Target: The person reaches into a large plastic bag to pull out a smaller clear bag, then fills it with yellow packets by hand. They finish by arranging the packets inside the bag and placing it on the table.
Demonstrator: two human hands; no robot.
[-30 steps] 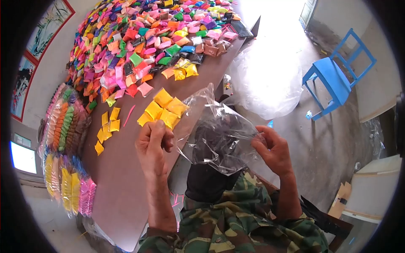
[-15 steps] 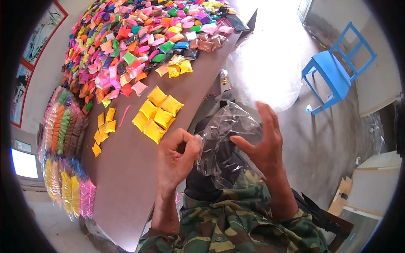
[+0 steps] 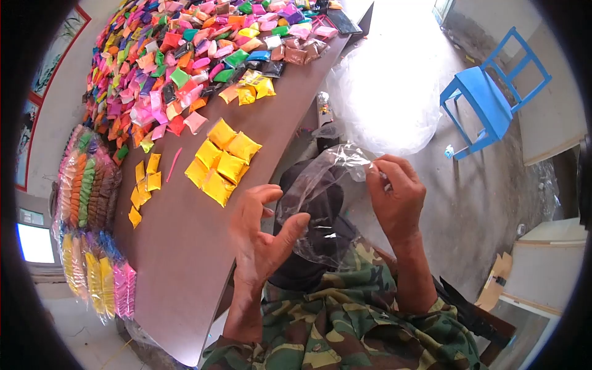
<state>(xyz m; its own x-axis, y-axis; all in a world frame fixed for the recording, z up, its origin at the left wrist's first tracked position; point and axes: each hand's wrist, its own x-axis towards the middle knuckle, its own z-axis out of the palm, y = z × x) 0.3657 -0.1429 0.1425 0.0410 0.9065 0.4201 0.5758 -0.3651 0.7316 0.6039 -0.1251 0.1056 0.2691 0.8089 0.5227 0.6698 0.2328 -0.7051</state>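
Observation:
A clear plastic bag (image 3: 320,203) hangs above my lap between my two hands. My right hand (image 3: 398,194) pinches its upper right edge, with thumb and fingers pressed together. On the bag's left side, my left hand (image 3: 262,231) has its thumb and fingers apart, close against the film; whether it touches is hard to see. Left of that hand, a block of yellow packets (image 3: 223,159) lies in rows on the brown table (image 3: 179,265). Farther left are several smaller yellow packets (image 3: 145,185) and a thin pink strip (image 3: 174,164).
A large heap of colourful packets (image 3: 185,68) covers the table's far end. Filled clear bags (image 3: 92,203) stand along its left edge. A big translucent plastic sack (image 3: 388,105) sits on the floor ahead, with a blue chair (image 3: 484,102) to its right.
My right hand has gone from open to pinching the bag's edge. My left hand has let go of its pinch and spread its fingers. The bag is now stretched toward the right.

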